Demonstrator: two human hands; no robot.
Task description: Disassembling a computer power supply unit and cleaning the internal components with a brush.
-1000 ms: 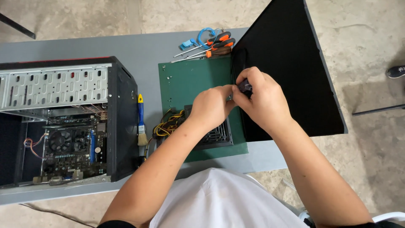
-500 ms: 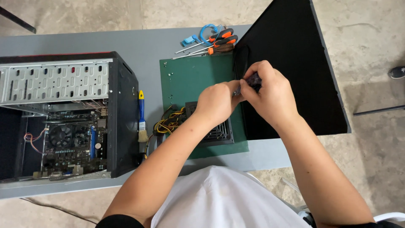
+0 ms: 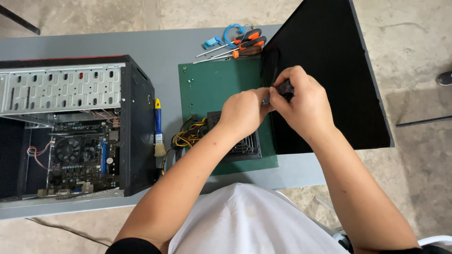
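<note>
I see my two hands meeting above the green mat [image 3: 212, 87], knuckles almost touching. My right hand [image 3: 303, 106] is clamped on a small dark plug [image 3: 282, 88], thumb and fingers wrapped over most of it, so I cannot make out its shape. My left hand [image 3: 244, 113] pinches the near end of the same plug from the other side, fingers curled tight. A thin black cable [image 3: 270, 66] loops up from the plug, away from my hands, against the black panel [image 3: 329, 70] that lies under and beyond my right hand.

Just below my left wrist sits the power supply [image 3: 242, 146], its grille showing past my forearm, with a bundle of yellow and black wires [image 3: 188, 136] spilling out to the left of it. Further left of my left hand lies a brush [image 3: 159, 129] with a blue and yellow handle, close beside the open computer case [image 3: 70, 127], where I can see the board and a fan. Beyond my hands, at the far edge of the desk [image 3: 165, 44], lie orange-handled screwdrivers [image 3: 240, 47] and a blue coiled strap [image 3: 226, 35].
</note>
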